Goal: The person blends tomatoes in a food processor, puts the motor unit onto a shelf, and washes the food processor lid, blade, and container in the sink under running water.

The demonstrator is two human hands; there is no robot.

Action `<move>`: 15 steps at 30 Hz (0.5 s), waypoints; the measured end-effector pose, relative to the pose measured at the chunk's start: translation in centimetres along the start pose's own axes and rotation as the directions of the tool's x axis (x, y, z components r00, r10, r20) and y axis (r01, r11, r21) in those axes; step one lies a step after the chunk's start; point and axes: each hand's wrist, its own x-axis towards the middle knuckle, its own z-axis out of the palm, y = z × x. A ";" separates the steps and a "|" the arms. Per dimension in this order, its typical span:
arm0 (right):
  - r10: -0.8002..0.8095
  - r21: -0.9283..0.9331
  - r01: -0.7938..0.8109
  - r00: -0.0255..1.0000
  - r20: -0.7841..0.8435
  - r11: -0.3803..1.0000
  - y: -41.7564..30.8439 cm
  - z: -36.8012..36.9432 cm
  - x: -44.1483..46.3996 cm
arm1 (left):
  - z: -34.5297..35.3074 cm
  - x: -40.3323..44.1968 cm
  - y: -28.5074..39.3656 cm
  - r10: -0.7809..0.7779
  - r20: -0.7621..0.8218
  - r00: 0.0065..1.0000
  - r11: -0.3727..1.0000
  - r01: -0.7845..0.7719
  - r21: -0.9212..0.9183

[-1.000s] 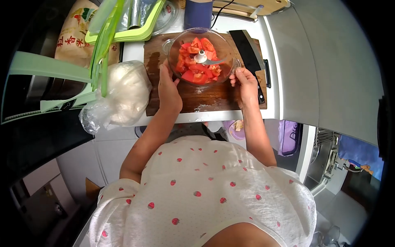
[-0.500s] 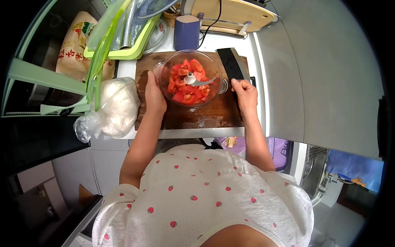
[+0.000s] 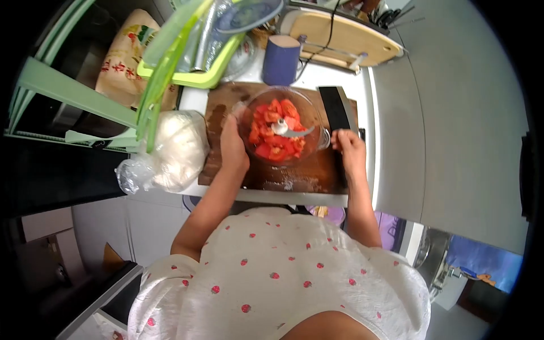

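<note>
A clear food processor bowl [image 3: 313, 113] stands on the wooden cutting board [image 3: 266, 180]. Chopped tomatoes [image 3: 276, 151] lie in it around a chopping blade [image 3: 294, 133] with a white hub. My left hand [image 3: 235, 145] is closed at the bowl's left side, by its handle, its fingers partly hidden. Beside the right handle, my right hand [image 3: 351, 152] has its fingers curled in; whether they touch that handle or hold anything cannot be made out. A dark cleaver [image 3: 335, 109] lies on the board just beyond the right hand, its lower part hidden there.
A plastic bag with white contents [image 3: 178, 150] sits left of the board, under green onions [image 3: 162, 73]. Behind stand a green-rimmed tray [image 3: 195, 79], a purple container [image 3: 281, 61] with a black cord nearby, and a light wooden board [image 3: 334, 37]. A grey cabinet panel [image 3: 453, 130] rises at right.
The camera view has shifted, so everything appears lower and farther right. My right hand has come slightly closer to the bowl's right handle. My left hand stays at the bowl.
</note>
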 end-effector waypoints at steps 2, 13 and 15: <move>0.011 0.023 -0.013 0.995 0.100 1.000 0.6 0.5 -0.6 | 0.1 -0.4 0.1 -0.030 0.018 0.999 0.999 0.031 -0.021; -0.419 -0.503 0.347 0.908 -0.032 0.792 -6.9 4.2 0.9 | -0.6 0.6 3.3 -0.023 -0.054 0.998 0.988 0.031 0.149; -0.547 -0.527 0.480 0.837 0.034 0.701 -9.7 7.1 2.5 | 1.1 1.4 5.2 0.175 -0.070 0.982 0.947 -0.148 0.286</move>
